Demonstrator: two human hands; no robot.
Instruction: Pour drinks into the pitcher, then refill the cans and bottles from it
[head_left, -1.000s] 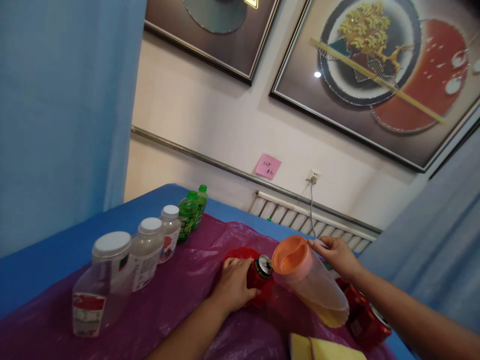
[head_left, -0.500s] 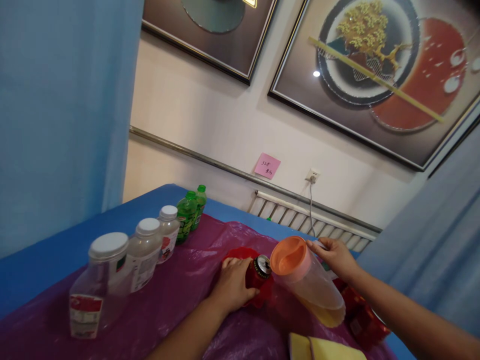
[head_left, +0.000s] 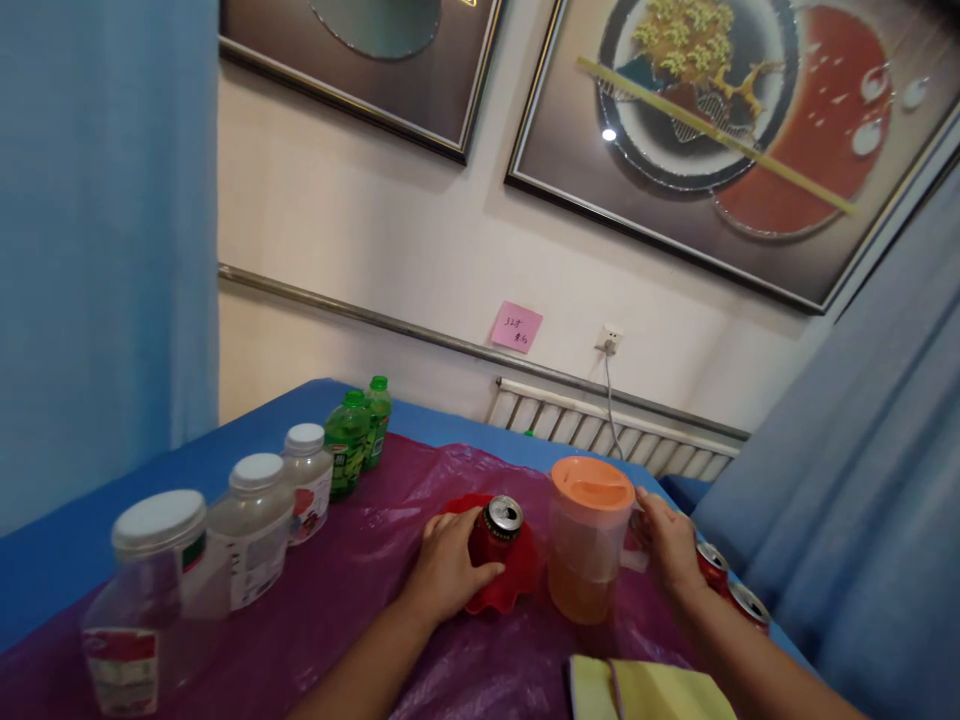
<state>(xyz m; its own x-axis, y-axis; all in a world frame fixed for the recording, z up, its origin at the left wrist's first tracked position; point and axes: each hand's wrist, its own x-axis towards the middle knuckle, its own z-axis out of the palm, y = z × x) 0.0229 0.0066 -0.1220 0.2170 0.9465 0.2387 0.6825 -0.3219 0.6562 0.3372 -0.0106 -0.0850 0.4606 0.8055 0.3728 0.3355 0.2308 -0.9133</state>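
My left hand [head_left: 448,562] is wrapped round a dark red drink can [head_left: 496,532], opened at its top. The can stands upright over a red scalloped dish [head_left: 517,585]. To the right, my right hand [head_left: 667,535] grips the handle of a clear pitcher [head_left: 586,550] with an orange lid. The pitcher is upright, with yellowish liquid in its lower part. Its handle is partly hidden by my fingers. More red cans [head_left: 748,606] stand behind my right forearm.
Three clear jars with white lids [head_left: 259,530] stand in a row at left, with two green bottles [head_left: 349,440] beyond them. A folded yellow cloth [head_left: 652,690] lies at the front on the purple plastic sheet [head_left: 360,610]. Behind are a radiator [head_left: 577,420] and wall.
The pitcher has gone from tilted towards the can to upright, its liquid settling at the bottom. My right hand has lowered with it. My left hand still holds the can.
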